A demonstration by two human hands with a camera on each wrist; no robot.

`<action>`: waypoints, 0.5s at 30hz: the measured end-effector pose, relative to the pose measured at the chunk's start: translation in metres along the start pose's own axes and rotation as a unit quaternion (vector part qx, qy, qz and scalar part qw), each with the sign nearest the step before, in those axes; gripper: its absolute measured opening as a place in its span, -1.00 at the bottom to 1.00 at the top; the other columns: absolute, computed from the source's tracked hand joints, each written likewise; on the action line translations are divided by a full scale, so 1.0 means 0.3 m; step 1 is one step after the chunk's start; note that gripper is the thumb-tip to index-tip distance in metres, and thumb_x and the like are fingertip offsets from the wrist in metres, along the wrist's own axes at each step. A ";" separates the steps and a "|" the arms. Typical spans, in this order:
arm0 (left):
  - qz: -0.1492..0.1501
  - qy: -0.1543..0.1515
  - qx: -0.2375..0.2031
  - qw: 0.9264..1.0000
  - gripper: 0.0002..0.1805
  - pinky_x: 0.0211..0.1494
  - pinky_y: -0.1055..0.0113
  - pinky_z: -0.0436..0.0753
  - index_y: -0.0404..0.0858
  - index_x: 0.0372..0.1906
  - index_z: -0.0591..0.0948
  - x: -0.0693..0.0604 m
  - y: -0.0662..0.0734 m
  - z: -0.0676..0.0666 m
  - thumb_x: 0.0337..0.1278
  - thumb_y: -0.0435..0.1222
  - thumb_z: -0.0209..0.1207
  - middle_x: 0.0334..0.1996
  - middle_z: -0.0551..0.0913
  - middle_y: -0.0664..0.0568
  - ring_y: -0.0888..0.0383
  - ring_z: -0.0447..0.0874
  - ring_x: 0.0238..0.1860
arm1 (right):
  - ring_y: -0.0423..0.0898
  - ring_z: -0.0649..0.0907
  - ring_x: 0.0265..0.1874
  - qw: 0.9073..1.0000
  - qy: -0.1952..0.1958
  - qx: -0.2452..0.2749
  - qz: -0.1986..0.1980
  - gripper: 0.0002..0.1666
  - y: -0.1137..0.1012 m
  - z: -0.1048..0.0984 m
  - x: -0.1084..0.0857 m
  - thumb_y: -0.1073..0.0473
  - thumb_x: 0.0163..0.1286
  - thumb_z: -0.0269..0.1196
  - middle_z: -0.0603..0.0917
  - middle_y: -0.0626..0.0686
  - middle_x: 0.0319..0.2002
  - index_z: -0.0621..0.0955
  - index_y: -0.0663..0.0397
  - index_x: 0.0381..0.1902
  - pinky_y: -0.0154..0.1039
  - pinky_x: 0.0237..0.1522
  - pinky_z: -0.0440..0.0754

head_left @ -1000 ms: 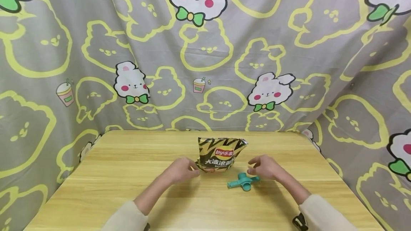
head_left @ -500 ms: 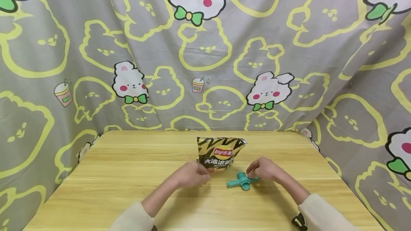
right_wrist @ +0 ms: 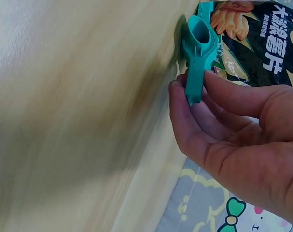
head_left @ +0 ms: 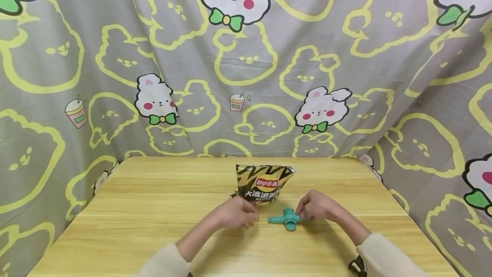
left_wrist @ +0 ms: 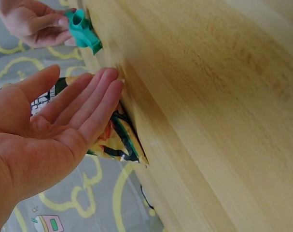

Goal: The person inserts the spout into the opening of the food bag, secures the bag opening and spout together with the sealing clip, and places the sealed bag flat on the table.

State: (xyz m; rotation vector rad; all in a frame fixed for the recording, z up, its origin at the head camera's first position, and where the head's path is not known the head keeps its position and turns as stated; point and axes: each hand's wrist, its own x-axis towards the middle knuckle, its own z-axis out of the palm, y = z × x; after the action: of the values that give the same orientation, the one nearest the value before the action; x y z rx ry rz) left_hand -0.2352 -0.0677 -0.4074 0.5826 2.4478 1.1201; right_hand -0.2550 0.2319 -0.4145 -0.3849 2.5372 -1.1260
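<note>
A green bag-sealing clip with a round spout (head_left: 289, 220) is at the table's middle. My right hand (head_left: 318, 205) pinches one end of it between thumb and fingers, as the right wrist view shows with the clip (right_wrist: 200, 46) close up. Behind it a black and yellow Lay's chip bag (head_left: 264, 183) stands upright. My left hand (head_left: 235, 213) is in front of the bag's lower left part and holds nothing. Seen in the left wrist view, the left hand (left_wrist: 54, 128) has its palm turned up and fingers extended, covering part of the bag (left_wrist: 118, 137).
The wooden table (head_left: 161, 191) reaches back to a grey curtain (head_left: 192, 67) printed with cartoon animals, which also hangs at both sides. A dark wrist device (head_left: 358, 266) shows below the right sleeve.
My right hand has come down onto the clip, taken its end and shifted it slightly left. My left hand has moved right, across the front of the bag's lower corner.
</note>
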 end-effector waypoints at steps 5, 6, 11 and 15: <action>-0.002 0.000 -0.014 1.000 -0.70 -0.01 0.02 0.72 -0.32 0.02 0.73 0.003 -0.005 0.006 0.36 -0.21 0.24 -0.17 0.80 -0.14 0.00 0.79 -0.27 | -0.10 0.62 -0.41 0.999 -0.012 0.052 -0.010 -0.80 0.000 0.013 0.004 0.53 0.03 0.23 0.75 0.12 -0.36 0.73 0.37 -0.36 -0.17 -0.32 0.70; -0.003 0.000 -0.018 1.000 -0.70 -0.01 0.02 0.73 -0.32 0.03 0.72 0.004 -0.006 0.007 0.36 -0.21 0.24 -0.17 0.79 -0.14 -0.01 0.79 -0.26 | -0.10 0.62 -0.41 0.998 -0.013 0.061 -0.014 -0.80 -0.002 0.017 0.005 0.52 0.04 0.23 0.76 0.13 -0.36 0.72 0.38 -0.36 -0.17 -0.32 0.70; -0.005 0.002 -0.045 0.999 -0.68 -0.01 0.01 0.73 -0.34 0.04 0.71 0.005 -0.010 0.010 0.36 -0.20 0.25 -0.22 0.77 -0.14 -0.05 0.78 -0.23 | -0.10 0.62 -0.38 0.996 -0.010 0.082 -0.029 -0.80 -0.023 0.033 0.012 0.51 0.06 0.24 0.78 0.14 -0.26 0.72 0.36 -0.34 -0.22 -0.30 0.66; -0.007 0.001 -0.070 0.998 -0.67 -0.04 0.03 0.74 -0.36 0.05 0.69 0.007 -0.012 0.010 0.37 -0.21 0.24 -0.23 0.76 -0.15 -0.06 0.77 -0.22 | -0.10 0.62 -0.38 0.995 -0.006 0.090 -0.033 -0.83 -0.053 0.047 0.017 0.49 0.09 0.29 0.78 0.11 -0.26 0.73 0.34 -0.32 -0.22 -0.28 0.63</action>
State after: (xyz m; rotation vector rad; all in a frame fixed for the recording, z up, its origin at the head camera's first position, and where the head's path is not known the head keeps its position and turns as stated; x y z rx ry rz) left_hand -0.2362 -0.0667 -0.4124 0.5217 2.3478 1.2740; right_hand -0.2520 0.2104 -0.4125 -0.4304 2.4044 -1.3603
